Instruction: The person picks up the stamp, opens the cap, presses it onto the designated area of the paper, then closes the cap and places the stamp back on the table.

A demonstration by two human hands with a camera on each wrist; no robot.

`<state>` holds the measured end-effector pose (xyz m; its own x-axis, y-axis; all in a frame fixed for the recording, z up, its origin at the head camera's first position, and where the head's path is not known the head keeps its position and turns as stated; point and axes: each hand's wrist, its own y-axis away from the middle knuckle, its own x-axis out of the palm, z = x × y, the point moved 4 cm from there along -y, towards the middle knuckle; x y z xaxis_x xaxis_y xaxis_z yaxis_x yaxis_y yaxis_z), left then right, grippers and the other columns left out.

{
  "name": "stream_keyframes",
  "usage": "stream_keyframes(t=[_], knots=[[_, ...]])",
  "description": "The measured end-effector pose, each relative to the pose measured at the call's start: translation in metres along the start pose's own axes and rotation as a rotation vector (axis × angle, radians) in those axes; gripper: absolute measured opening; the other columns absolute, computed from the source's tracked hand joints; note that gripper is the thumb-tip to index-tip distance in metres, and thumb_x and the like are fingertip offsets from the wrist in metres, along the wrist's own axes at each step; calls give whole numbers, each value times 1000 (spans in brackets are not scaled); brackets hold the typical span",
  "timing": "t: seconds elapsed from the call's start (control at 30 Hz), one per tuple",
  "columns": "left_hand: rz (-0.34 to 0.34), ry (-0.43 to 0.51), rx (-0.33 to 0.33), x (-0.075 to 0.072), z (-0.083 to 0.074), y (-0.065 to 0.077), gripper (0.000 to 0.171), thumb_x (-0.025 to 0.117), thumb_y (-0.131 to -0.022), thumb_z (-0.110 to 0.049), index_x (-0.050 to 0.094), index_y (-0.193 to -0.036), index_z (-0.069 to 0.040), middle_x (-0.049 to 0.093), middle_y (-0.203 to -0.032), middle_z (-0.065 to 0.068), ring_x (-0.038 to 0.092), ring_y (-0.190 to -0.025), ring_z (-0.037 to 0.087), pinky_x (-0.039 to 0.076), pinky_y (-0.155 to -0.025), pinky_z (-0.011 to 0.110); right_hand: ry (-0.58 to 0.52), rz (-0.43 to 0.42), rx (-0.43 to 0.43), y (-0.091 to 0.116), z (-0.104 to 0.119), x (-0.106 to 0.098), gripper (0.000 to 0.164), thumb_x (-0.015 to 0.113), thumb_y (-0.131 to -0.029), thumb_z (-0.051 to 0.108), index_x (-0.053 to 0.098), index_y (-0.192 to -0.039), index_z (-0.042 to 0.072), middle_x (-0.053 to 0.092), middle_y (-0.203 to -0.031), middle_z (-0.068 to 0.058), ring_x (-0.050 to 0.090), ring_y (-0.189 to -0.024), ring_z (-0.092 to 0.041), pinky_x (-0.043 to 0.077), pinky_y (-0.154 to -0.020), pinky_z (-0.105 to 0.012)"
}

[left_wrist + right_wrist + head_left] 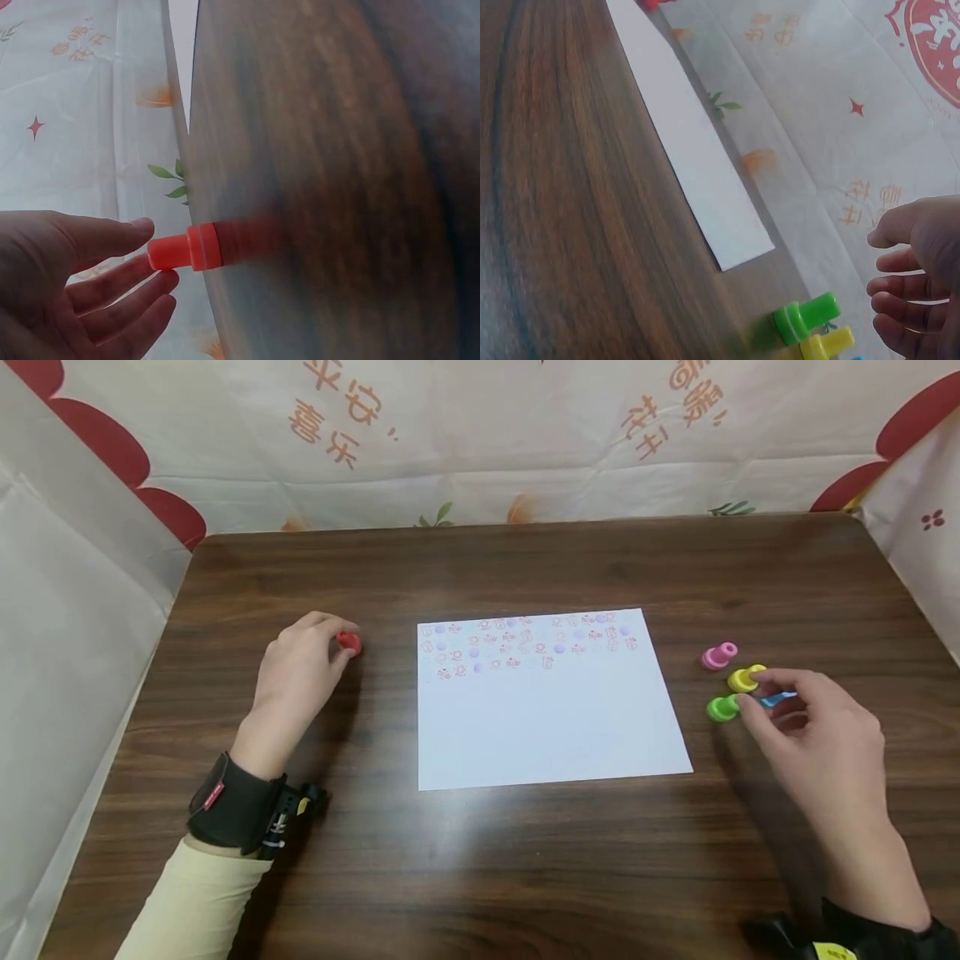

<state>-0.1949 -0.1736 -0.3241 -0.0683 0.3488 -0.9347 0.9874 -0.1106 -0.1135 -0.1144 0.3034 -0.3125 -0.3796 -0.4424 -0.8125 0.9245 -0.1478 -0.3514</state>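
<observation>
At the left of the table, my left hand pinches a small red stamp by its handle. The left wrist view shows the thumb and fingers on either side of the red handle, with the stamp's wide base down at the tabletop. My right hand hovers at the right beside a yellow stamp, a green stamp and a blue stamp, which it partly hides. Its fingers are loosely bent, with a gap to the green and yellow stamps in the right wrist view.
White paper lies mid-table, with rows of small red and purple prints along its far part. Beyond the yellow stamp stands a pink stamp. A printed white cloth hangs behind the wooden table.
</observation>
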Motion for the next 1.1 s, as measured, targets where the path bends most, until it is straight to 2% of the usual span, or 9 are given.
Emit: stream_keyframes(t=[0.1,0.23,0.3,0.53,0.77,0.9,1.1], knots=[[-12,-2,11,-1,0,1,20,69,-86,-7,70,-106,-5,63,-111,18,62,-88,36,55,-72,54,-44,-19,-27,-1,9,-2,30,75,-80,13,67,-105,-1,69,-91,-18,41,-72,27,30,-68,9],[-16,-1,14,-3,1,1,16,70,-85,-6,69,-100,-6,62,-106,18,62,-85,35,54,-70,53,-100,-25,-64,-1,23,-2,28,76,-78,9,69,-103,0,66,-87,-1,45,-72,22,34,-69,8],[-14,-1,14,-4,2,1,14,70,-85,-5,69,-99,-6,62,-104,17,61,-83,35,54,-68,53,-123,-20,-88,-1,30,-1,27,76,-78,7,69,-103,1,64,-87,3,47,-72,20,35,-70,7],[-6,4,13,-6,0,2,13,69,-85,-4,68,-98,-6,62,-98,17,61,-79,35,53,-65,52,-156,45,-153,-4,47,9,26,75,-80,8,69,-104,2,69,-92,-13,48,-75,14,35,-71,6],[0,69,4,-7,-7,6,22,71,-84,-6,66,-106,-6,61,-102,15,63,-84,30,55,-70,51,-164,99,-179,-6,54,21,21,74,-80,8,70,-101,4,67,-84,-8,48,-72,11,35,-67,5],[0,96,3,-10,-14,8,22,71,-84,-6,67,-105,-6,61,-104,14,63,-85,29,55,-72,50,-160,129,-170,-6,58,24,21,74,-81,11,70,-101,5,66,-82,-7,48,-70,8,36,-67,5],[-18,121,26,-12,-25,12,21,72,-84,-7,67,-104,-6,62,-103,12,64,-86,27,55,-72,49,-146,124,-179,-7,63,23,21,74,-82,13,71,-101,6,68,-81,-7,48,-69,5,36,-67,3]])
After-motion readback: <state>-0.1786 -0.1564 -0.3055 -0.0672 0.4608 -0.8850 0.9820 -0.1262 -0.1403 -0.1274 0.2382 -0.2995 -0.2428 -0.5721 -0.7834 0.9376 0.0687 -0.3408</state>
